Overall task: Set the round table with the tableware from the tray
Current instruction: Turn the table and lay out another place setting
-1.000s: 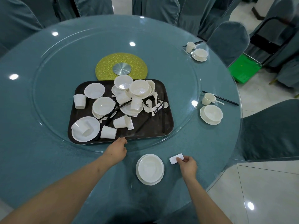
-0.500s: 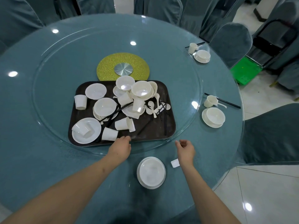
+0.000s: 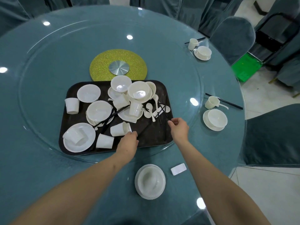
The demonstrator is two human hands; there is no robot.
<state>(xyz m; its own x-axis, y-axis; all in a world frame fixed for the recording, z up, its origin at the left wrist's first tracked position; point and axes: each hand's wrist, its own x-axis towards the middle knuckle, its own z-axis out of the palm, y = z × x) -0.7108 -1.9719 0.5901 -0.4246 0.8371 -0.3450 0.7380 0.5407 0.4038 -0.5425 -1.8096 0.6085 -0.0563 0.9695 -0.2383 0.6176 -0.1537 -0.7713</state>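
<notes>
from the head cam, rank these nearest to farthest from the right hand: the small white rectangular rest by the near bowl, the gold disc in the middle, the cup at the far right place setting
Measured from the right hand:
1. Small white rectangular rest, on the table nearer the person, right of the near bowl.
2. Gold disc, beyond the tray, at the table's centre.
3. Cup at the far right place setting, near the table's far edge.

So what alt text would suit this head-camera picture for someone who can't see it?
A person's left hand and right hand reach over a dark rectangular tray heaped with white cups, bowls and spoons on a round teal glass-topped table. A white bowl on a plate sits nearest.
</notes>
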